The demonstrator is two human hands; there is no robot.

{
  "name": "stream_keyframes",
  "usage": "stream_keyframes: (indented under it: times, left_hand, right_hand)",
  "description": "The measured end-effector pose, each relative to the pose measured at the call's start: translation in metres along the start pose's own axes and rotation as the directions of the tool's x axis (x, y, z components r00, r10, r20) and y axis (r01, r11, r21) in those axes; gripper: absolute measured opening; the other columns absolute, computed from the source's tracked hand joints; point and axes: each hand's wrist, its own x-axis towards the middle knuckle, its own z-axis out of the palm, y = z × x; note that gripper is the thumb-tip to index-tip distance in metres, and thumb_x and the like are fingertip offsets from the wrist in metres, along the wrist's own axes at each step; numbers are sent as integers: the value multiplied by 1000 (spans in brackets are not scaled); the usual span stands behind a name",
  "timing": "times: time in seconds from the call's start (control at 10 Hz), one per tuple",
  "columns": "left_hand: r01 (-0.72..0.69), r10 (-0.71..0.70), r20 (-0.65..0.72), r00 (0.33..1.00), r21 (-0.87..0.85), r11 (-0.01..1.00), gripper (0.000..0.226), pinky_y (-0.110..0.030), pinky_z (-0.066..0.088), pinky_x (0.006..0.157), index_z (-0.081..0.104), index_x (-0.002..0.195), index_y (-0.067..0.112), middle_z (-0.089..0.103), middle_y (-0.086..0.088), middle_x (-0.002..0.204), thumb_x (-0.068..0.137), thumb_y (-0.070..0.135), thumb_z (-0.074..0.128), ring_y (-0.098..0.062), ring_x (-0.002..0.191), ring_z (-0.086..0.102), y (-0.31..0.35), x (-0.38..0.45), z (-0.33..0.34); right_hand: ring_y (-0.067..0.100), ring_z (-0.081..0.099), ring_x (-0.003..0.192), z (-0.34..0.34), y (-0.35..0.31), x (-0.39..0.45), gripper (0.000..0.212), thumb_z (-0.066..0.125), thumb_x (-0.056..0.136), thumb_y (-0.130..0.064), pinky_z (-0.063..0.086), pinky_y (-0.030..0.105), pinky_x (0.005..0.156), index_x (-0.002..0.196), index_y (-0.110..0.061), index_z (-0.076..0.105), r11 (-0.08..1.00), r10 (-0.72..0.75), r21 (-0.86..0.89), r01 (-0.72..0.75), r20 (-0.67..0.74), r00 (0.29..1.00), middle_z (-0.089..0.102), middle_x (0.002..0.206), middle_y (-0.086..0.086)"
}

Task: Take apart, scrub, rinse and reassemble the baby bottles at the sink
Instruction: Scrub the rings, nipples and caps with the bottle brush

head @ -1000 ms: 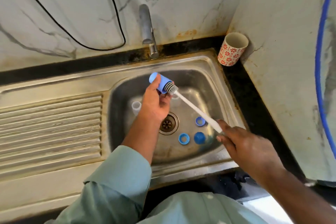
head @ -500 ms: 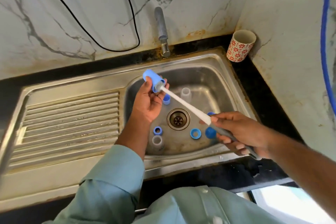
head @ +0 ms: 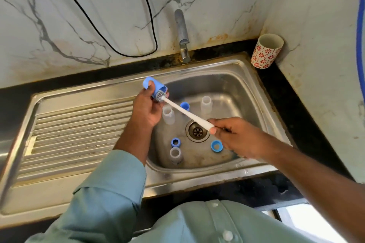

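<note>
Change: compared with a moment before, brush head drawn out to the mouth of the cap, bristles now showing.
Left hand (head: 147, 107): curled round the blue cap (head: 154, 88), thumb across its side, held above the left edge of the sink (head: 254, 85), opening turned toward the right hand.
Right hand (head: 237, 137): fingers closed on the lower end of the brush (head: 185, 111), over the drain (head: 197, 131).
Brush: white handle slanted up-left, bristles at the cap's opening, just beside the left fingertips.
Basin: three clear bottles (head: 206, 104), another blue cap (head: 185, 106), two blue rings (head: 216, 146).
Corner: patterned cup (head: 265, 51) near the tap (head: 182, 35).
</note>
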Motion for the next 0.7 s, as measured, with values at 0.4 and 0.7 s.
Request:
stream_keyframes:
  times: [0.4, 0.7]
  left_hand:
    - [158, -158, 23, 987, -3, 987, 32, -30, 50, 70, 54, 76, 18, 54, 2, 65, 84, 46, 67, -14, 60, 52, 7, 8, 11]
    - [90, -29, 203, 979, -298, 950, 39, -16, 31, 39, 47, 71, 14, 48, 1, 57, 89, 48, 52, -11, 44, 47, 13, 4, 33]
  right_hand:
    - [14, 48, 55, 7, -8, 6, 39, 35, 103, -44, 41, 28, 53, 139, -30, 43, 922, 72, -382, -67, -2, 997, 49, 71, -3]
    - [10, 50, 76, -5, -5, 17, 32, 28, 101, -50, 50, 31, 67, 112, -27, 48, 588, -293, -798, -135, -365, 884, 54, 86, -8]
